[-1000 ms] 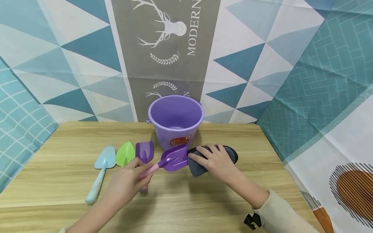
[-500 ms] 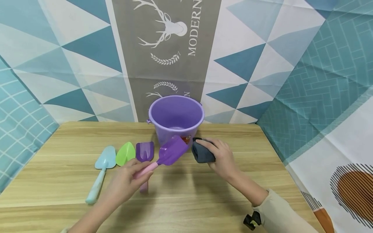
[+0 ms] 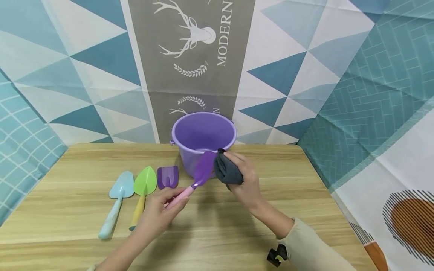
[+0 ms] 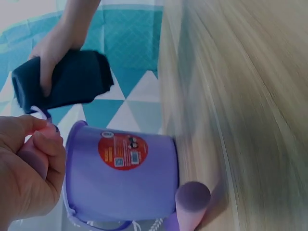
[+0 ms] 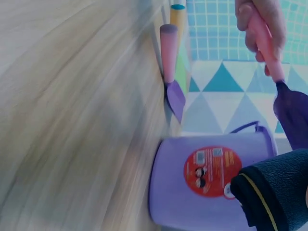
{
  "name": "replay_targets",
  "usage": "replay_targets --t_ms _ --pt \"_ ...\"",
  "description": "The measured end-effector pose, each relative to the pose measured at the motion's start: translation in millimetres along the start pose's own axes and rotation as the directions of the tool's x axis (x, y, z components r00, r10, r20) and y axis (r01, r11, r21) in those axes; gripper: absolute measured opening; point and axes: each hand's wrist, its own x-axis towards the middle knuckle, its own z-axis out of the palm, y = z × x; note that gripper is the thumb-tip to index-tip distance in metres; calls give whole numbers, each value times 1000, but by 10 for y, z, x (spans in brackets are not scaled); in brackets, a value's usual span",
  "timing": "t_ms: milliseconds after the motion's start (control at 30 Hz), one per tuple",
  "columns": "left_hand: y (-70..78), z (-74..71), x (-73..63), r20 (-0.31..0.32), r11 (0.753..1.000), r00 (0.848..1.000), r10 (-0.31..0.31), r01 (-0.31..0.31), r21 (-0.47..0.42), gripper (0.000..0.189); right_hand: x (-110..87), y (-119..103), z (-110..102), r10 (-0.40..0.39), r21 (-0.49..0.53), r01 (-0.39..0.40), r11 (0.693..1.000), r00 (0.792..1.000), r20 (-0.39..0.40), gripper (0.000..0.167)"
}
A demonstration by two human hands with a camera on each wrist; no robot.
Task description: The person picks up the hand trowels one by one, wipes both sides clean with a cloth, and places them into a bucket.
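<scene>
My left hand [image 3: 162, 210] grips the pink handle of a purple toy shovel [image 3: 204, 165], raised above the table with its blade tilted up and seen partly edge-on. A dark grey cloth [image 3: 228, 171], folded and bunched, is in my right hand [image 3: 248, 182], close to the right edge of the blade; whether they touch is unclear. Behind both stands a purple bucket [image 3: 190, 160] with a red label [image 5: 211, 171]. In the left wrist view, the cloth [image 4: 72, 79] hangs beyond the left hand [image 4: 29, 168], and the held shovel's blade is mostly hidden.
On the wooden table [image 3: 278, 233], to the left, lie a light blue trowel [image 3: 123, 184], a green trowel [image 3: 145, 180] with a yellow handle and a second purple shovel [image 3: 167, 177], its handle [image 5: 168, 53] pink. Patterned fabric [image 3: 278, 75] hangs behind the table.
The cloth went from spread under my right hand to bunched in its grip, shifting left and up. The shovel has turned and its blade tipped higher; my left hand moved slightly right.
</scene>
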Motion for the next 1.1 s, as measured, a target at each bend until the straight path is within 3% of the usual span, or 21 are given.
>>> replay_targets --t_ms 233,367,533,733,800,867,1033,1100 --pt "75 3 -12 45 977 993 -108 114 -178 20 12 -107 115 -136 -43 134 990 990 -42 48" --pt "109 -19 -13 92 953 983 -162 180 -245 23 -13 -138 158 -213 -57 211 976 976 -46 35" --pt "128 -38 -19 128 931 975 -180 211 -296 26 -35 -164 213 -335 -58 332 941 941 -51 25" --pt "118 -41 -21 133 910 972 -194 229 -344 25 -105 -183 209 -441 -87 441 893 897 18 21" --pt "114 -35 -22 132 904 970 -206 240 -354 25 -108 -167 198 -439 -77 438 896 899 6 22" --pt "111 -32 -23 135 896 965 -223 258 -362 25 -92 -143 172 -405 -45 404 914 914 -26 23" --pt "114 -32 -24 128 885 958 -256 286 -368 25 -20 -61 74 -224 27 229 973 966 -130 35" --pt "117 -32 -24 124 879 956 -266 293 -376 26 12 -38 44 -158 54 168 984 975 -155 35"
